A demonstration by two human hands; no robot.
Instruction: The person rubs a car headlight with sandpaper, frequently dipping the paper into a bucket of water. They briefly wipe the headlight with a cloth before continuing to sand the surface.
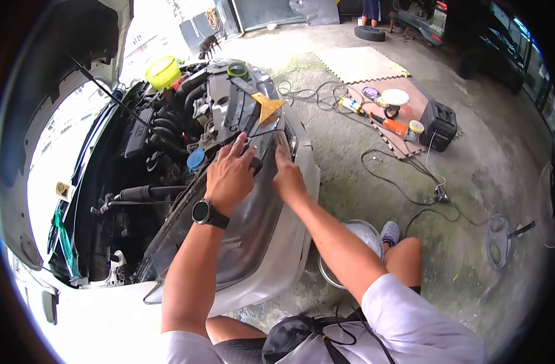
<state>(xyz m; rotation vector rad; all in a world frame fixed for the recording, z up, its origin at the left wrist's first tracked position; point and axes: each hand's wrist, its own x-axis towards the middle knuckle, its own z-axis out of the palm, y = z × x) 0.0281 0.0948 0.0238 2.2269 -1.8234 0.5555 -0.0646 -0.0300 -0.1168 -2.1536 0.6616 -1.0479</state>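
While your left hand sits over the upper end of the large, hazy grey car headlamp, its fingers are extended and loosely spread, with a small dark object showing beside the palm; you cannot tell from this view whether they grip it. Your right hand is just beside it, near the headlamp's outer edge, its fingers nearly straight and close together, pointing forward; whether they pinch anything thin is hidden.

The headlamp is set in the front corner of the white car, directly below and in front of your hands. Just beyond your fingertips, a yellow-orange, angular flat piece lies on the car's front, and farther off sits a bright green ring-shaped roll. To the left, in the open engine bay, you have a round blue cap and, farther back, a translucent yellow container.

A pale round bucket stands on the floor, partly behind your right forearm. Well apart, an orange power tool lies near a black boxy unit.
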